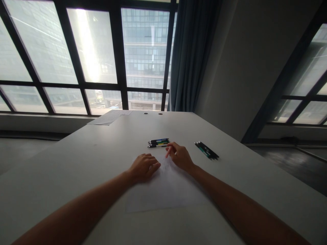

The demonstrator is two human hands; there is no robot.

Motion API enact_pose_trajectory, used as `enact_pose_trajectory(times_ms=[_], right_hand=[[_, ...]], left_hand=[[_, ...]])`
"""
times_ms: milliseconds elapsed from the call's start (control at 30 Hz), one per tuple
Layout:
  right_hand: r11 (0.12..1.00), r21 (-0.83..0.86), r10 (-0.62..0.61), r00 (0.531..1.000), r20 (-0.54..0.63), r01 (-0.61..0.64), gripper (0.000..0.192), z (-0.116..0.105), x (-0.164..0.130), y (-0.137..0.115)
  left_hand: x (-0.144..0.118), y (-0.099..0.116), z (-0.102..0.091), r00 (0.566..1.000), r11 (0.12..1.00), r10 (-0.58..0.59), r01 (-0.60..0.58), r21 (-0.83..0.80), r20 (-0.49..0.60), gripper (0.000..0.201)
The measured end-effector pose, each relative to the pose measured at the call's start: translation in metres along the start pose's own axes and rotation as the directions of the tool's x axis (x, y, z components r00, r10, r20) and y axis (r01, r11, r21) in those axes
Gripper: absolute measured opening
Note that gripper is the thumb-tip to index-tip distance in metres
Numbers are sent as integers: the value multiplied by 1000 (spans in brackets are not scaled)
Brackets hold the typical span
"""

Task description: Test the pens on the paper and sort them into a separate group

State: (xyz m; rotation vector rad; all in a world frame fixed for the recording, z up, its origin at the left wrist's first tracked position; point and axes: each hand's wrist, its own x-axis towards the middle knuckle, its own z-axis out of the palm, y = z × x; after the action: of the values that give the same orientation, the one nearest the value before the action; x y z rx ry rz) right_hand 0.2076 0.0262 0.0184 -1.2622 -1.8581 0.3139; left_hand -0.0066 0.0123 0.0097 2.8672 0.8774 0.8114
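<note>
the left hand [143, 167] lies flat, palm down with fingers loosely curled, on the upper left part of a white sheet of paper [166, 192] that rests on the pale surface [76, 170], pinning it and holding nothing. the right hand [180, 157] sits at the sheet's top right edge, its fingers pinched narrow; something thin and pinkish shows at the fingertips, but it is too small to tell whether that is a pen or only a lit finger. just beyond the right hand, touching or nearly touching its fingertips, lies a small row of pens [158, 143] side by side, with blue, green and yellow accents. a second cluster of dark pens [206, 150] with teal marks lies well apart to the right, angled across the surface. faint marks seem to be on the paper near the hands, too pale to read. judging from this, the step in hand looks like picking or swapping a pen at the near row while the sheet is kept steady; the next move would call for a fine pinch on one barrel without scattering its neighbours, and for the left hand to keep its weight on the paper. further off, another sheet [109, 117] lies near the window [94, 51], beside a dark curtain [191, 54].
</note>
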Motion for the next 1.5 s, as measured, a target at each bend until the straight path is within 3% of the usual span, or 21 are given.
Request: enact_pose_trajectory(times_ms=[100,167,300,467,600,700,1167,1500], right_hand=[[968,244,49,998,36,-56,43,-10,5,4],[939,327,89,994,70,-107,48,-15,4,4],[915,337,161,966,202,-223,39,-17,-11,2],[857,390,159,893,420,-336,30,-17,-27,-2],[923,247,181,900,397,-295,18,-15,-27,-3],[917,271,154,885,439,-294,13,-12,-23,0],[957,131,194,908,370,-257,12,-7,-23,9],[955,150,186,908,375,-258,13,-8,-23,6]], left_hand=[[-1,1,-4,998,1000,17,-17,3,63,33],[-2,1,-4,997,1000,0,-1,10,72,27],[-2,-1,0,995,999,-38,37,13,90,29],[-2,-3,3,995,998,-47,50,-32,85,28],[-2,-4,4,997,997,-51,55,-53,61,28],[-2,-5,6,996,997,-60,63,-54,58,29],[-2,-7,7,998,996,-47,51,-78,52,27],[-2,-7,7,997,995,-48,52,-83,53,27]])
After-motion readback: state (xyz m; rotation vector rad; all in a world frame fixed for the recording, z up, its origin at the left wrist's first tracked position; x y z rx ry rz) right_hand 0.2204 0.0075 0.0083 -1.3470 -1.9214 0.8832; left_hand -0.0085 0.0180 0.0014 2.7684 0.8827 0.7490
